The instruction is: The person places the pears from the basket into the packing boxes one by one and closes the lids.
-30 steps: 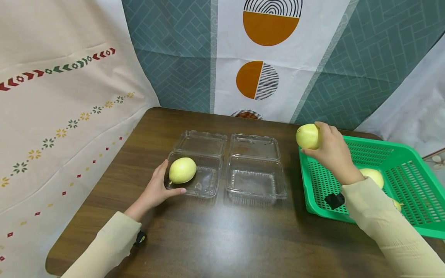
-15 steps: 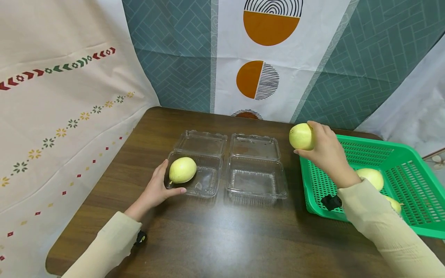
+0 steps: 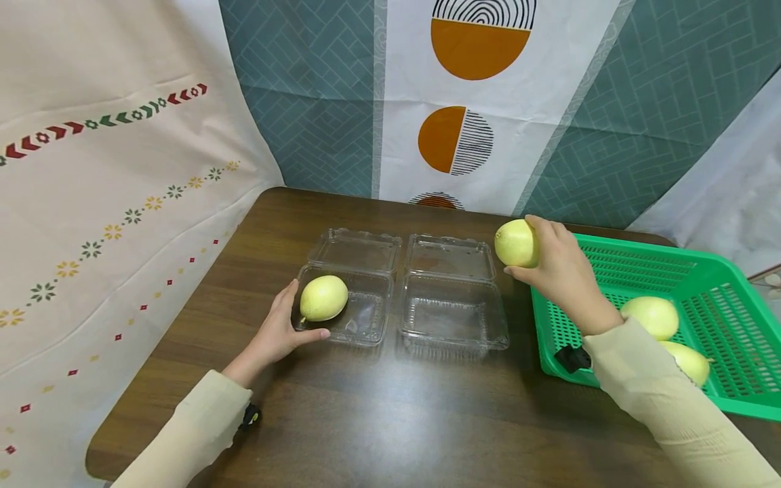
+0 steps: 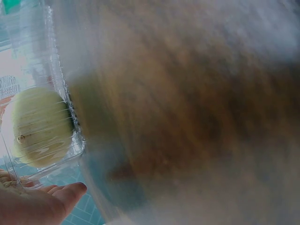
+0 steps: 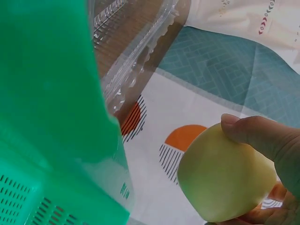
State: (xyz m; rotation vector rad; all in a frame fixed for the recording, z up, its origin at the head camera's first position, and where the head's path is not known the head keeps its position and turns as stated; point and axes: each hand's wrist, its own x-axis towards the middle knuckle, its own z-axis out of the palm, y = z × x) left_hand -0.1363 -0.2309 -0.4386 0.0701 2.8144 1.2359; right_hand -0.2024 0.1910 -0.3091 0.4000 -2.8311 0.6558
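Observation:
In the head view my right hand (image 3: 558, 274) grips a pale yellow pear (image 3: 516, 244) above the table, just left of the green basket's back corner. The right wrist view shows the thumb on top of this pear (image 5: 220, 176) and fingers partly hidden behind it. My left hand (image 3: 277, 332) rests at the near left corner of a clear plastic clamshell box (image 3: 369, 322), fingers along its left side and thumb extended by the front edge. Inside that box lies another pear (image 3: 324, 298), its stem towards the hand; the left wrist view catches this pear (image 4: 41, 126) through the plastic.
A second clear clamshell box (image 3: 451, 318), lid folded back, stands just right of the first and holds nothing. The green slotted basket (image 3: 641, 254) on the right contains pears (image 3: 653, 316), partly behind my right sleeve. Patterned cloth (image 3: 323, 95) hangs behind the brown table (image 3: 378, 420).
My right hand has carried its pear leftwards, from over the basket's left rim to beyond it. The left hand and the boxed pear stay put.

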